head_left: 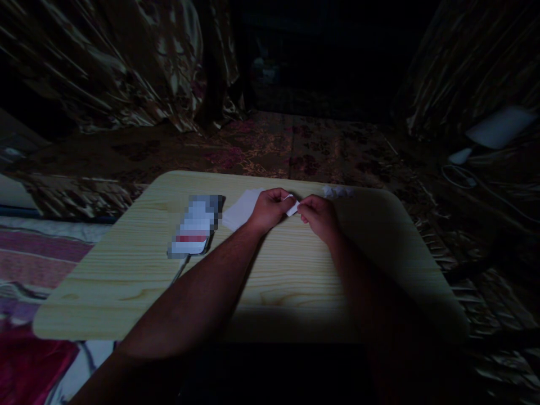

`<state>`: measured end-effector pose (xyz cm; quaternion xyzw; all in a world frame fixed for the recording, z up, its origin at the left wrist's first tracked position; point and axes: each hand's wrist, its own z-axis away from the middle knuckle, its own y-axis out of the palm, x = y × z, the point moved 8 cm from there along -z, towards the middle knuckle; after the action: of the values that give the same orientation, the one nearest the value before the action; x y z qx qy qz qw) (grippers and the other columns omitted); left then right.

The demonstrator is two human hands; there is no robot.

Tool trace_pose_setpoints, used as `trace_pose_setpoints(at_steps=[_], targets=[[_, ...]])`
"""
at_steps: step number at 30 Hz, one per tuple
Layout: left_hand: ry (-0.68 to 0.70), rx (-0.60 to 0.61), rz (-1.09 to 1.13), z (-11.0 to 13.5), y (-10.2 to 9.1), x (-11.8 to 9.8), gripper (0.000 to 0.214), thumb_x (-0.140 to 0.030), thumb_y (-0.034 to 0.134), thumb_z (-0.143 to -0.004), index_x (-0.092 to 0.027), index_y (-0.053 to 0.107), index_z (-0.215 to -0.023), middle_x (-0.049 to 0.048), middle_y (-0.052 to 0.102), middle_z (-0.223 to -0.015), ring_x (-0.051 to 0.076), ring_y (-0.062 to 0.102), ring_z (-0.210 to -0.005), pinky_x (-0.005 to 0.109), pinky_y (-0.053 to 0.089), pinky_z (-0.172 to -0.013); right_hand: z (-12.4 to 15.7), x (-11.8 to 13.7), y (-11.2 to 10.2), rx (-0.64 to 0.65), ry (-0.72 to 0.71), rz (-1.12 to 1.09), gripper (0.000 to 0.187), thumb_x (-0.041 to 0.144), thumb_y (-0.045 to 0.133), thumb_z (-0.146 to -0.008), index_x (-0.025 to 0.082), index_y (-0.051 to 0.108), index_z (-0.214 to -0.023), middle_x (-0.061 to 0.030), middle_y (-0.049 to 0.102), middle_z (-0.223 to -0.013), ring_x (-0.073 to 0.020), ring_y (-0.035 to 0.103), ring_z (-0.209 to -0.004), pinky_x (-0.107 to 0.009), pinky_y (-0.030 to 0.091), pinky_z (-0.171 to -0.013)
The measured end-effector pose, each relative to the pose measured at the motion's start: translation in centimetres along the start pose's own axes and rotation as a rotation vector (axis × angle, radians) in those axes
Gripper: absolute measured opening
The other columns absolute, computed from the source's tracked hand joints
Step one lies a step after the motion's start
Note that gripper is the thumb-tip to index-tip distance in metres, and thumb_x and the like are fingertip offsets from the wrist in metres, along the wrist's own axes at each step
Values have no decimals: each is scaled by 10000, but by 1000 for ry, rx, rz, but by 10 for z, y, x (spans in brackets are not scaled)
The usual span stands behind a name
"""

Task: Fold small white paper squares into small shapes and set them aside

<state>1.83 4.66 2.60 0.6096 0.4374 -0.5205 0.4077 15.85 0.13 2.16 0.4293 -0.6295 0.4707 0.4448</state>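
Both my hands meet over the far middle of a small light wooden table [139,292]. My left hand [270,209] and my right hand [318,216] are closed in a pinch on the same small white piece of paper [292,207], held between them just above the tabletop. A white sheet of paper [240,211] lies flat under and left of my left hand. The room is dim, and my right forearm is in shadow.
A phone [194,232] with a blurred screen lies left of my hands, a cable running from it toward the near edge. A small white crumpled bit [337,192] sits at the table's far edge. Patterned fabric surrounds the table; a white device [500,128] and cable lie far right.
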Motion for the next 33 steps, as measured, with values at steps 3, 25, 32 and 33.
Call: trace_pose_setpoints(at_steps=[3,25,32,33], targets=[[8,-3,18,0,-1,0,275,-367,802,-651,-141,646,-657,-15,613,-601,80,488,-534,227,378,-538,-1,-2,0,6,1,0,142,343,636,-742,204,618,-718,54,548,-510,-110,485,-473,-235,373,-485],[48,-31,46,-3,-4,1,171,-301,735,-695,-145,669,-675,3,654,-650,99,531,-574,237,418,-577,0,0,2,22,-23,1,126,329,638,-733,205,623,-710,50,556,-517,-112,485,-475,-235,363,-474],[4,43,-77,-1,2,2,254,-357,794,-652,-146,675,-728,-17,610,-617,81,457,-530,214,337,-507,-1,2,-12,-110,31,-24,133,331,621,-732,200,615,-710,43,570,-520,-114,508,-481,-237,386,-489],[-4,46,-88,-1,2,3,258,-356,796,-647,-146,668,-724,-22,595,-607,77,441,-519,212,317,-494,-2,2,-12,-115,38,-40,130,329,625,-727,200,611,-713,42,575,-526,-113,507,-479,-238,390,-488]])
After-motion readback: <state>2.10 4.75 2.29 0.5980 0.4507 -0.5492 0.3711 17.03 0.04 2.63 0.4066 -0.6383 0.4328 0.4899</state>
